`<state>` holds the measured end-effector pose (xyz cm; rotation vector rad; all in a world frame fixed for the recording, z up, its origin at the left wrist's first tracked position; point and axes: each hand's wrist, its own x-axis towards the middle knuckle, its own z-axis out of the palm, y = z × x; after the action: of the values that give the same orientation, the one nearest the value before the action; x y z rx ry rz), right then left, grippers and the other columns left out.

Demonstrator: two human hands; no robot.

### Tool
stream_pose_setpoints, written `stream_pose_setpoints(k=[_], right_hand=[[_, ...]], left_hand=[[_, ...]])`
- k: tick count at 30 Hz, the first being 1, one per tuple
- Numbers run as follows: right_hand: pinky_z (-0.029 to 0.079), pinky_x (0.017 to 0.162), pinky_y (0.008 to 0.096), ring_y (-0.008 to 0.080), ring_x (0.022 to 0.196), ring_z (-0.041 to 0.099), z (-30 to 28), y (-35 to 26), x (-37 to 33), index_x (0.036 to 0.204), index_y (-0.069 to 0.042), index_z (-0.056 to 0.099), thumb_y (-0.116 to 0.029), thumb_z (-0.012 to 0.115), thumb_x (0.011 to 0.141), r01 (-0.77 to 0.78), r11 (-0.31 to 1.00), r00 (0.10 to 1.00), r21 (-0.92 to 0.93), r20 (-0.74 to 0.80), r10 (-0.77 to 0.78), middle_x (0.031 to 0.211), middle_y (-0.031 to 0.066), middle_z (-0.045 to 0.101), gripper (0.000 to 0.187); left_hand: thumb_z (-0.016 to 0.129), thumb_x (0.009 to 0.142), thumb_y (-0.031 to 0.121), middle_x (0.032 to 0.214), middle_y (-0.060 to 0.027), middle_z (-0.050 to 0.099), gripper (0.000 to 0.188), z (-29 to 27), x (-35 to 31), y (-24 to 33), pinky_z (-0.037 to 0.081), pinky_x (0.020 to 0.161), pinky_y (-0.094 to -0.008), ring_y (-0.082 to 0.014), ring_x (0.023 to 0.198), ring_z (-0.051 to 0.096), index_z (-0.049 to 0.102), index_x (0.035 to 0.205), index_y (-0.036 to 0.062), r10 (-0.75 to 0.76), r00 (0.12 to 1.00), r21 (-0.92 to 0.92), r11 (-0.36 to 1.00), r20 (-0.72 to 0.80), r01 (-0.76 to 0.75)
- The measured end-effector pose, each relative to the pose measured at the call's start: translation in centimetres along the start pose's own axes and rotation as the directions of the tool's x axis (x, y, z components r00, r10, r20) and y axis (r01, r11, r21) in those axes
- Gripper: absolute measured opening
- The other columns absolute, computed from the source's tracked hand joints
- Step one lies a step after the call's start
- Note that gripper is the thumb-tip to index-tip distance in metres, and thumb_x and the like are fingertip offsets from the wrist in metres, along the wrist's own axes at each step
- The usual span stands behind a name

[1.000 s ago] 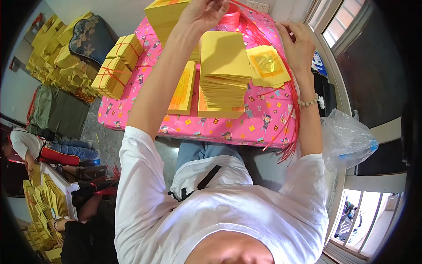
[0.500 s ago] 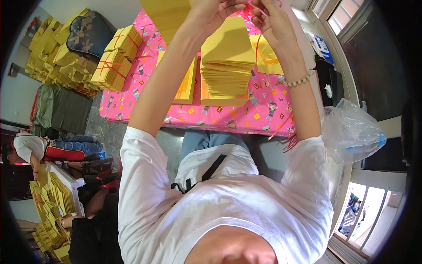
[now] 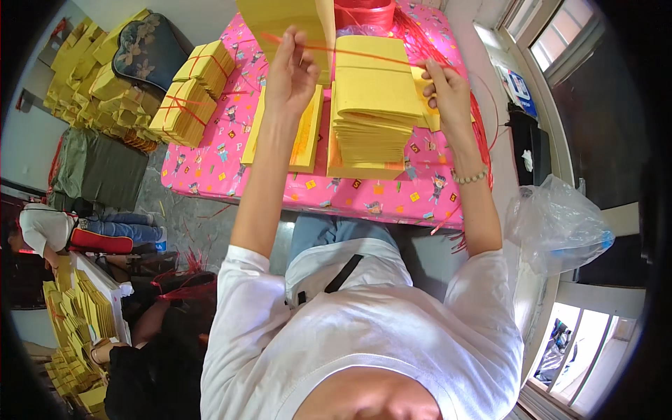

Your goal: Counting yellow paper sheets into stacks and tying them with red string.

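Note:
A red plastic string (image 3: 364, 53) is stretched crosswise above a thick stack of folded yellow paper (image 3: 374, 94) on the pink table. My left hand (image 3: 290, 80) is closed on the string to the left of the stack, its short end poking out past the fingers. On the stack's right side my right hand (image 3: 448, 94) pinches the same string, and a long tail loops down beyond that wrist. Under the folded stack lies a flat yellow block (image 3: 360, 171). Another flat yellow pile (image 3: 303, 143) with orange marking sits beside my left forearm.
String-tied yellow bundles (image 3: 183, 112) stand at the table's left, near a dark floral cushion (image 3: 150, 52). Behind the stack are a red basin (image 3: 367, 14) and loose red strings (image 3: 420, 38). A clear plastic bag (image 3: 560, 224) hangs at right. Other people work around yellow paper (image 3: 80, 304) at lower left.
Both hands have come down toward me and moved apart from their close position beyond the stack. The red string is now drawn out between them, above the stack.

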<state>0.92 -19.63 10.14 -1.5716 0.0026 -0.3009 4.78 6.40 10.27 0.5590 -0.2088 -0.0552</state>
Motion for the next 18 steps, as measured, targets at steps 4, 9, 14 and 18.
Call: stream_pose_setpoints(k=[4,9,14,18], right_hand=[[0.034,0.045,0.0162,0.0019,0.058,0.048,-0.5,1.1,-1.2,0.098,-0.004,0.067,-0.032,0.059,0.091,-0.097,0.995,0.994,0.028,-0.037,0.098,0.078,-0.0038,0.054,0.029],[0.034,0.045,0.0166,0.0022,0.057,0.048,-1.2,3.0,-2.2,0.093,-0.005,0.065,-0.032,0.062,0.090,-0.176,0.981,0.978,0.082,-0.098,0.184,0.076,-0.0043,0.052,0.027],[0.035,0.046,0.0184,0.0033,0.055,0.048,-0.9,5.1,-3.6,0.091,-0.007,0.062,-0.032,0.062,0.089,-0.332,0.905,0.935,0.265,-0.032,0.352,0.074,-0.0056,0.052,0.025],[0.036,0.047,0.0208,0.0043,0.056,0.047,-0.7,7.5,-3.3,0.088,-0.009,0.061,-0.035,0.058,0.091,-0.442,0.846,0.881,0.299,-0.031,0.471,0.073,-0.0059,0.052,0.025]], left_hand=[[0.056,0.093,0.026,0.094,0.0060,0.063,0.023,-1.6,-1.6,-1.1,0.045,0.061,-0.0233,-0.0087,0.073,0.055,0.059,0.114,0.0156,-0.052,0.992,0.088,0.994,-0.112,0.062],[0.058,0.092,0.030,0.097,0.0035,0.063,0.030,-1.4,-3.3,-1.8,0.047,0.070,-0.0252,-0.0094,0.077,0.057,0.056,0.118,0.0143,-0.056,0.964,0.259,0.958,-0.260,0.125],[0.058,0.092,0.033,0.099,0.0024,0.064,0.029,-3.7,-4.8,-3.5,0.047,0.073,-0.0270,-0.0112,0.082,0.059,0.059,0.114,0.0144,-0.146,0.906,0.164,0.960,-0.398,0.226],[0.060,0.090,0.034,0.090,0.0047,0.065,0.025,-5.2,-5.3,-5.6,0.047,0.069,-0.0261,-0.0115,0.076,0.057,0.062,0.105,0.0145,-0.289,0.777,0.019,0.933,-0.559,0.360]])
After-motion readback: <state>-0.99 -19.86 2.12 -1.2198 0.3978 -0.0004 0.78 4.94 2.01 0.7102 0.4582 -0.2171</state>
